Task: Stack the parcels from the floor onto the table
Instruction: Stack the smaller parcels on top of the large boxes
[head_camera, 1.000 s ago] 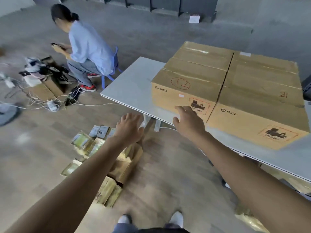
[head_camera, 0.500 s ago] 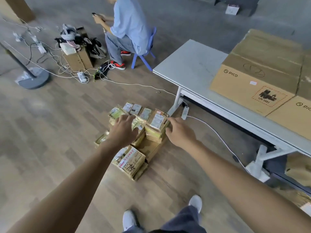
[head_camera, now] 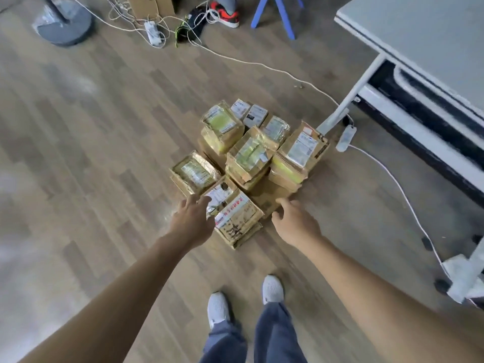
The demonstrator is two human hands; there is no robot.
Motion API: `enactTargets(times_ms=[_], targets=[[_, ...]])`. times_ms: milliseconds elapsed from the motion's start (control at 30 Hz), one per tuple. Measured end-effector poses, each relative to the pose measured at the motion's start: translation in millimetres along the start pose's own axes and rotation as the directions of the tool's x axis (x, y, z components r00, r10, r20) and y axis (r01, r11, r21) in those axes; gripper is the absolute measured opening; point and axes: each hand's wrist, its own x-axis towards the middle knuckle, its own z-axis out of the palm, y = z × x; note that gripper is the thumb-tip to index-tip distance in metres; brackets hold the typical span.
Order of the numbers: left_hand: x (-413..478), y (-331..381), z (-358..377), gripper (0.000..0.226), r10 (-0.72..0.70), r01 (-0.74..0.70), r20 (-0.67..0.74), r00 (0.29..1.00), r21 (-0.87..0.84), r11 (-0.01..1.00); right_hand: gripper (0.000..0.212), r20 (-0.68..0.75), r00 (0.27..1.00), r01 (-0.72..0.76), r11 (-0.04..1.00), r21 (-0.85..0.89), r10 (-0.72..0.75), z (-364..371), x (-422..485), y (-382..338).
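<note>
Both hands are empty, fingers loosely spread: the left hand (head_camera: 191, 222) reaches its fingertips over the near-left edge of the nearest parcel (head_camera: 239, 218), contact unclear, while the right hand (head_camera: 296, 225) hovers just off its right corner. That parcel lies diagonally on the floor (head_camera: 104, 153) between them, closer to the left. The other parcels (head_camera: 251, 158) are piled just beyond it, and the table (head_camera: 408, 35) stands far right.

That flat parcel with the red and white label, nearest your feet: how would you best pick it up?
Probably by its left and right edges, one hand on each, coming down from above. The parcel lies flat on another at the pile's near corner, so those edges look free. The left hand and right hand flank it, both open.
</note>
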Motion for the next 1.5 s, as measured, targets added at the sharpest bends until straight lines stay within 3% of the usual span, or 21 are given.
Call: enactTargets(times_ms=[167,267,367,500,633,733,800,933,1200,1500], targets=[[104.2,-41.4,93.5,0.053,0.067,-0.069,0.018,0.998,0.155,0.985,0.047,0.038,0.999,-0.022,0.999,0.044,0.021,110.9,84.3,34.8],[159.1,-64.0,138.0,0.056,0.07,-0.075,0.03,0.997,0.185,0.98,0.057,0.089,0.991,-0.112,0.984,0.136,0.1,162.7,127.1,54.3],[200.1,-83.2,169.6,0.063,0.012,-0.013,0.017,1.0,0.095,0.995,0.066,0.175,0.974,-0.2,0.918,0.341,0.147,201.6,162.7,66.3],[221.1,-98.8,196.2,0.073,-0.154,0.155,0.024,0.988,-0.095,0.983,0.065,0.279,0.948,-0.307,0.686,0.66,0.156,233.4,190.6,71.6],[218.9,-105.2,208.4,0.076,-0.254,0.254,0.015,0.967,-0.132,0.958,0.054,0.31,0.938,-0.344,0.537,0.77,0.156,247.4,199.9,75.6],[207.0,-107.2,206.6,0.065,-0.363,0.385,0.134,0.922,-0.239,0.891,0.047,0.27,0.947,-0.322,0.552,0.77,0.175,243.7,193.0,82.8],[186.6,-104.6,202.1,0.057,-0.361,0.39,0.147,0.921,-0.316,0.865,0.043,0.254,0.95,-0.312,0.607,0.731,0.183,231.1,180.9,86.8],[123.9,-84.9,168.1,0.052,-0.336,0.324,0.03,0.941,-0.362,0.874,0.031,0.238,0.957,-0.287,0.656,0.698,0.166,179.4,145.7,80.6],[-10.4,-15.8,34.9,0.043,-0.208,0.133,-0.082,0.975,-0.536,0.833,0.043,-0.079,0.988,-0.081,0.877,0.474,0.134,9.6,18.0,23.9],[-97.8,80.5,-108.6,0.036,-0.052,-0.043,-0.121,0.991,-0.669,0.742,0.06,-0.36,0.909,-0.018,0.884,0.468,0.209,-171.2,-130.5,3.2]])
